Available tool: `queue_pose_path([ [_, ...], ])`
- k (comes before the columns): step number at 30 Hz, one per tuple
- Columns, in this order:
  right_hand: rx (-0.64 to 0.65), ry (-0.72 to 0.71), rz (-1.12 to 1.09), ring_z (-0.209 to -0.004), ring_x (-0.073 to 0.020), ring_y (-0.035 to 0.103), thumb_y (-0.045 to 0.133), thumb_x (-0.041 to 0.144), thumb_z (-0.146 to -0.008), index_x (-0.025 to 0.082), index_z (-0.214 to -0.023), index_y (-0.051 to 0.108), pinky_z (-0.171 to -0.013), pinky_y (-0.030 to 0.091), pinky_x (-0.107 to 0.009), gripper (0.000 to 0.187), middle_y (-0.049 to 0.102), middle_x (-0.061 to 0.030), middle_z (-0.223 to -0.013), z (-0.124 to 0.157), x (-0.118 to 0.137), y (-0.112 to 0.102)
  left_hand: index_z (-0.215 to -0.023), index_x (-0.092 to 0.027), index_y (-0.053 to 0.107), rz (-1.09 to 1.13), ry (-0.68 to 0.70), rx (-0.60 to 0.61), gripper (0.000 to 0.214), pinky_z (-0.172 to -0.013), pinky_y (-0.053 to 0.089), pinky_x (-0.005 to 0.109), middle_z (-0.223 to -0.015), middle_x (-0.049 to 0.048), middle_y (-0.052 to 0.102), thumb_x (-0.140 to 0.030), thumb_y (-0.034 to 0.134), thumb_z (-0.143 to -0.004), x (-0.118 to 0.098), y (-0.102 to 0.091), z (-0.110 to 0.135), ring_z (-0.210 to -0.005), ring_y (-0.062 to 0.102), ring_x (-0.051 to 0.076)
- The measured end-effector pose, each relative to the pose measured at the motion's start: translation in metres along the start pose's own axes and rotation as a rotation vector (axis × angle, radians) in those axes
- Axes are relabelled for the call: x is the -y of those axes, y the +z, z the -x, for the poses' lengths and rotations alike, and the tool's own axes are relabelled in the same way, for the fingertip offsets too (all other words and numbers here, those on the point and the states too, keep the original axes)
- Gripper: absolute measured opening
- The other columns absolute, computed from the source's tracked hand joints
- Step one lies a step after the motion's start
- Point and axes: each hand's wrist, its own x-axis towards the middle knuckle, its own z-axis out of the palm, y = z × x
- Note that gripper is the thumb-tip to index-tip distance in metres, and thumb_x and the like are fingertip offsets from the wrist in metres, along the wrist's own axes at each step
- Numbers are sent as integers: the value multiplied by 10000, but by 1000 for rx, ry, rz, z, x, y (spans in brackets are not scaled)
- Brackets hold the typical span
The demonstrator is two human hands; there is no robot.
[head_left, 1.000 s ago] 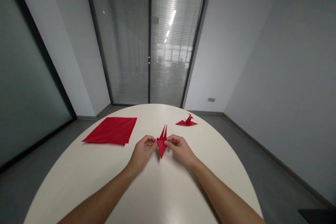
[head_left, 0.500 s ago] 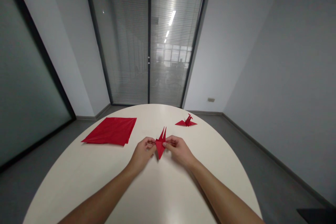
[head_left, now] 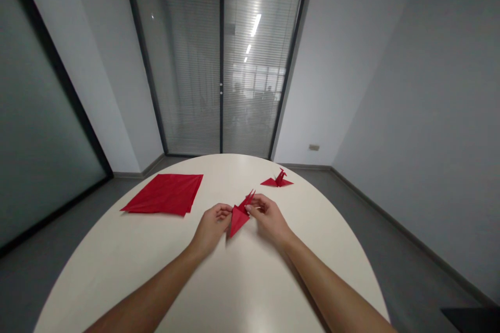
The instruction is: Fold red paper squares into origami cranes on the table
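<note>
A partly folded red origami crane [head_left: 239, 219] is held between both hands over the middle of the table. Its wide flap points down and toward me, and two thin spikes lean up to the right. My left hand [head_left: 214, 223] pinches its left edge, fingers curled behind it. At the base of the spikes, my right hand [head_left: 267, 217] closes thumb and fingers on the paper. The fingertips behind the paper are partly hidden.
A stack of red paper sheets [head_left: 164, 194] lies on the left of the round white table [head_left: 250, 281]. Toward the back right stands a finished red paper crane [head_left: 278, 180] with spread wings. Glass doors [head_left: 221, 62] are beyond the table.
The folded paper has turned clockwise, so its spikes now lean right and its flap tip has swung left. My right fingers have shifted up to the spikes' base.
</note>
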Motion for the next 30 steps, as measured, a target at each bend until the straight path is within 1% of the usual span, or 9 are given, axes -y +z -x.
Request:
queue_pose_path([
  [2, -53, -30, -5, -898, -217, 645, 739, 435, -823, 210, -1063, 679, -818, 477, -349, 334, 710, -58, -960, -2, 0, -4, -855, -154, 689, -10, -2, 8, 260, -729, 512, 309, -808, 71, 736, -338, 693, -672, -1, 0, 0, -753, 667, 199],
  [4, -82, -51, -7, -874, -212, 638, 737, 457, -828, 213, -1029, 671, -803, 473, -343, 324, 696, -52, -936, -3, 1, -7, -869, -152, 702, -16, -4, 14, 269, -738, 515, 312, -816, 72, 741, -334, 695, -671, -2, 0, 1, -761, 672, 204],
  [7, -77, -66, -32, -808, -197, 621, 733, 489, -832, 213, -936, 643, -772, 472, -330, 309, 668, -31, -862, -3, 3, -9, -878, -152, 715, -17, -3, 26, 275, -742, 519, 313, -821, 72, 746, -338, 701, -676, -5, 0, 2, -773, 679, 209],
  [10, -54, -57, -64, -770, -194, 616, 700, 535, -850, 215, -861, 608, -748, 477, -325, 333, 646, -19, -792, -2, 7, -9, -874, -152, 715, 11, -20, 41, 284, -738, 524, 312, -817, 71, 747, -357, 720, -677, -7, 1, 3, -774, 687, 212],
  [13, -43, -46, -47, -769, -201, 622, 688, 563, -851, 217, -845, 608, -742, 484, -326, 355, 650, -22, -779, -2, 8, -10, -877, -156, 700, 65, -46, 57, 307, -750, 533, 315, -842, 70, 752, -374, 747, -666, -7, 1, 4, -785, 701, 215],
  [18, -84, -63, 33, -758, -212, 622, 726, 602, -795, 210, -807, 644, -758, 498, -349, 401, 664, -41, -781, -2, 6, -15, -862, -174, 675, 91, -70, 41, 301, -686, 533, 303, -812, 51, 742, -397, 742, -671, -6, 2, 5, -739, 699, 211],
  [21, -95, -69, 42, -745, -211, 627, 717, 593, -807, 209, -793, 643, -759, 506, -354, 391, 663, -42, -761, -1, 6, -15, -848, -176, 672, 84, -63, 35, 276, -662, 531, 295, -808, 48, 740, -381, 731, -672, -8, 2, 5, -726, 694, 207],
  [25, -90, -92, 85, -766, -213, 640, 702, 554, -834, 204, -813, 662, -773, 513, -358, 353, 686, -50, -790, 0, 7, -14, -850, -172, 675, 88, -65, 30, 279, -660, 537, 295, -823, 46, 740, -377, 734, -670, -11, 2, 6, -724, 696, 205],
  [30, -78, -92, 106, -798, -221, 669, 726, 506, -827, 194, -832, 697, -804, 525, -366, 313, 729, -67, -837, -1, 4, -16, -830, -159, 681, 106, -75, 21, 304, -653, 536, 292, -809, 51, 743, -388, 764, -648, -9, 1, 4, -699, 699, 203],
])
